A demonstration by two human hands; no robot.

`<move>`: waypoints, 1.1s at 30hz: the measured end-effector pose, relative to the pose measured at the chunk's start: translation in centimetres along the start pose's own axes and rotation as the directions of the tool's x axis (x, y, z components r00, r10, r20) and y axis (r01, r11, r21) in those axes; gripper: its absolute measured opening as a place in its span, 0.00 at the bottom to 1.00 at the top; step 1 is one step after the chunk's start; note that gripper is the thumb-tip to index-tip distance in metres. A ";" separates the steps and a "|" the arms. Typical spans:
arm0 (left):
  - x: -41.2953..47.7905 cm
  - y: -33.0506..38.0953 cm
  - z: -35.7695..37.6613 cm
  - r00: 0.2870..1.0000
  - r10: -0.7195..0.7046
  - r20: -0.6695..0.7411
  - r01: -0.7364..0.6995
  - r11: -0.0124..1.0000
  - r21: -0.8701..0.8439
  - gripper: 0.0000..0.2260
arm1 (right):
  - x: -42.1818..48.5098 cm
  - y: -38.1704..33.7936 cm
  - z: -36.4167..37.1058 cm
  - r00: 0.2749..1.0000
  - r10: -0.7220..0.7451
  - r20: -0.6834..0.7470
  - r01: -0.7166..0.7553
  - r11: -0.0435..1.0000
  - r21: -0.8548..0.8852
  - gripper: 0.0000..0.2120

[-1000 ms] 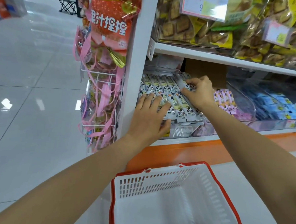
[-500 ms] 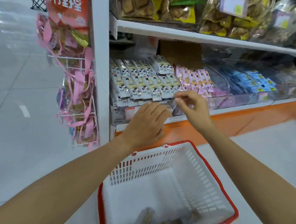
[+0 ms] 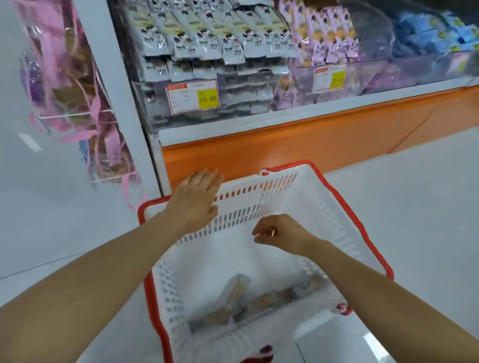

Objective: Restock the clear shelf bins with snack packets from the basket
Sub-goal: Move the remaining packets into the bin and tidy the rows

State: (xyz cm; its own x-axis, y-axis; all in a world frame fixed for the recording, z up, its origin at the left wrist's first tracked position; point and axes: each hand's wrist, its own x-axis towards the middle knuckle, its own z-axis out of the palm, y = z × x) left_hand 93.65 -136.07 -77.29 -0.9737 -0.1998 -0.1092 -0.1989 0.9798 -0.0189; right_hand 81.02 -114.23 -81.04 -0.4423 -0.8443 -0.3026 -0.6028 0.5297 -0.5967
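The tan, clear-wrapped snack packets lie at the bottom of the white slotted plastic basket with a red rim, which stands on the pale tiled floor in front of the shelf. They are blurred; we count at least three and cannot fix the number.

Two bare hands hover over the basket. The left hand is spread flat above the far left corner of the rim, fingers straight and close together. The right hand hangs over the basket's middle with its fingers loosely bent downward, and we see nothing in them.

Above, we count three clear plastic shelf bins side by side: the left one is full of white packets with black cow patches, the middle one holds lilac packets, and the right one holds blue packets.

Half a second ago both hands were raised near the front of the left bin; now they are lower, over the basket, and more of the basket's floor shows.

Three white-and-yellow price labels sit on the bin fronts. The left label reads "16.80"; the middle label and the right label are too blurred to read.

Below runs the orange shelf base, and at the left hangs a wire rack of bags tied with pink ribbon.
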 end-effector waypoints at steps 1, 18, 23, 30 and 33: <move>-0.2 -0.2 0.7 1.000 -0.004 0.011 0.004 1.000 -0.010 0.33 | 0.2 0.6 1.1 0.998 0.014 0.057 -0.013 1.000 -0.014 0.07; -0.5 -1.2 4.8 0.988 0.030 -0.153 -0.024 0.999 0.043 0.33 | 3.7 4.9 11.6 0.842 0.107 0.528 0.107 0.927 -0.359 0.21; -0.6 -1.3 5.0 0.984 0.039 -0.173 -0.032 0.999 0.042 0.33 | 4.1 4.8 12.8 0.836 0.070 0.544 0.204 0.881 -0.427 0.18; -0.5 -1.4 5.2 0.985 0.038 -0.170 -0.031 0.998 0.047 0.34 | 4.4 4.4 10.9 0.908 -0.007 0.419 0.090 0.980 -0.179 0.14; -0.6 -1.3 5.0 0.983 0.035 -0.178 -0.028 0.999 0.043 0.33 | 4.8 3.4 9.5 0.946 0.019 0.322 -0.015 1.000 -0.015 0.14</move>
State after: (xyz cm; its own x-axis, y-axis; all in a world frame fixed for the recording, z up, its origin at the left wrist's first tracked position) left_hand 95.05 -137.22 -82.13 -0.9843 -0.1625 0.0687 -0.1665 0.9843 -0.0583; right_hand 83.16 -117.20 -91.61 -0.2161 -0.8151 -0.5374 -0.6060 0.5436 -0.5808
